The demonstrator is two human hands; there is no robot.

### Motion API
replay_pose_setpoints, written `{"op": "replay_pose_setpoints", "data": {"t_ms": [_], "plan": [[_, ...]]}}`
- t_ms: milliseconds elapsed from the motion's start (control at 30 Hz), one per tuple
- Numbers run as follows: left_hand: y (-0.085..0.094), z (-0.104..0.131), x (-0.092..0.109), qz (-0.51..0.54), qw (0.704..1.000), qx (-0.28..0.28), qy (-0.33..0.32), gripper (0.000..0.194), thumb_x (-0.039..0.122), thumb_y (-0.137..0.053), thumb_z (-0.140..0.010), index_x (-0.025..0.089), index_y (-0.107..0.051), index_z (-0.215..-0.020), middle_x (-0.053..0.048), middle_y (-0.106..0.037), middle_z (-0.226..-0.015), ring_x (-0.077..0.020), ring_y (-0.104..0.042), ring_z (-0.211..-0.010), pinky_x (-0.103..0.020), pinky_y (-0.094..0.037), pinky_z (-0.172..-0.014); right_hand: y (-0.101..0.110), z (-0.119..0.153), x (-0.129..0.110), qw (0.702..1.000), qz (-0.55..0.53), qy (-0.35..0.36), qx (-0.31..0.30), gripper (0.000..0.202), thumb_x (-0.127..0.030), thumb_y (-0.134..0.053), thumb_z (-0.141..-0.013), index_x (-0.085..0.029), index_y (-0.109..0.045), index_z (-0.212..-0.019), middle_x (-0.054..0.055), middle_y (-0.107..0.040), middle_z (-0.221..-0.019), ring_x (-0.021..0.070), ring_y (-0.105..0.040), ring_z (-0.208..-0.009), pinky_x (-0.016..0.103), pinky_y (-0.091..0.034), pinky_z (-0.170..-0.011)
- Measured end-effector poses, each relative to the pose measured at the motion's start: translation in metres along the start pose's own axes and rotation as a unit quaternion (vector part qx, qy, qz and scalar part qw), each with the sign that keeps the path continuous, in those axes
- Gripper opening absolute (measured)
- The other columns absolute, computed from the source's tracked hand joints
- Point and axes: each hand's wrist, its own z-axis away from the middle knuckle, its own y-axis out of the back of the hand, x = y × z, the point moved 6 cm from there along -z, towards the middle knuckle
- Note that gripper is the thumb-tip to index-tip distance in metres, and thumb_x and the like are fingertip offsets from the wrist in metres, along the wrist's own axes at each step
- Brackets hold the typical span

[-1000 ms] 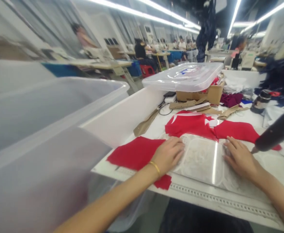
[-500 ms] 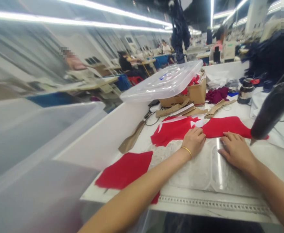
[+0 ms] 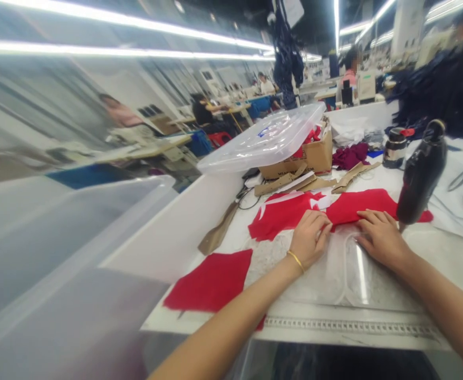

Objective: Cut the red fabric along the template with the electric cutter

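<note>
My left hand (image 3: pixel 310 236), with a gold bangle at the wrist, pinches the near left edge of a red fabric piece (image 3: pixel 360 203) on the table. My right hand (image 3: pixel 384 236) lies palm down with its fingertips on the near edge of the same piece, fingers a little apart. Another red piece with white strips (image 3: pixel 281 217) lies just left of it. A separate red piece (image 3: pixel 211 279) rests at the table's left corner. Under my hands is a clear plastic template (image 3: pixel 338 279).
A black machine head or tool (image 3: pixel 421 179) stands right of my right hand. Behind are a cardboard box (image 3: pixel 314 158) under a clear lid (image 3: pixel 267 137), brown strips (image 3: pixel 282 182), a dark jar (image 3: pixel 395 149) and maroon cloth (image 3: pixel 350 155). People sit farther back.
My left hand has shifted slightly left and toward me, its fingers drawn together at the red fabric's edge. The camera view has shifted a little; my right hand remains on the cloth.
</note>
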Motion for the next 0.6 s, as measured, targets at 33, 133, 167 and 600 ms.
{"op": "replay_pose_setpoints", "data": {"t_ms": [33,133,167,600], "plan": [[0.008,0.005,0.004,0.033,0.999,0.004,0.018,0.025,0.029,-0.045,-0.103,0.021,-0.062,-0.088,-0.009,-0.070,-0.097,-0.0230,-0.063,-0.097,-0.039,-0.052,-0.091,0.002,-0.001,0.002,1.000,-0.014,-0.003,-0.001,0.024,-0.020,-0.062,-0.089,-0.020,-0.073,-0.110,0.012,-0.072,-0.131,0.0325,-0.059,-0.126,0.055,-0.043,-0.112],[0.031,0.020,0.005,0.200,0.967,-0.009,0.156,0.030,0.045,-0.049,-0.102,0.022,-0.057,-0.084,-0.004,-0.066,-0.086,-0.0188,-0.062,-0.081,-0.034,-0.054,-0.078,0.012,-0.003,0.006,0.994,-0.099,-0.024,-0.026,0.021,-0.016,-0.056,-0.089,-0.021,-0.075,-0.098,0.009,-0.078,-0.105,0.0276,-0.067,-0.106,0.047,-0.051,-0.099],[0.037,0.027,0.002,0.265,0.940,-0.021,0.215,0.034,0.051,-0.053,-0.100,0.022,-0.056,-0.082,-0.002,-0.063,-0.081,-0.0171,-0.060,-0.074,-0.031,-0.054,-0.073,0.015,-0.003,0.006,0.987,-0.149,-0.030,-0.045,0.020,-0.016,-0.055,-0.088,-0.021,-0.075,-0.093,0.007,-0.078,-0.099,0.0255,-0.068,-0.099,0.044,-0.053,-0.095],[0.048,0.076,-0.056,0.154,0.940,-0.064,0.298,0.025,0.040,-0.062,-0.090,0.021,-0.056,-0.075,-0.001,-0.058,-0.073,-0.0206,-0.059,-0.077,-0.039,-0.057,-0.081,-0.002,0.001,0.014,0.974,-0.202,-0.004,-0.102,0.023,-0.024,-0.063,-0.080,-0.022,-0.074,-0.101,0.006,-0.080,-0.101,0.0256,-0.074,-0.094,0.038,-0.057,-0.088]]}}
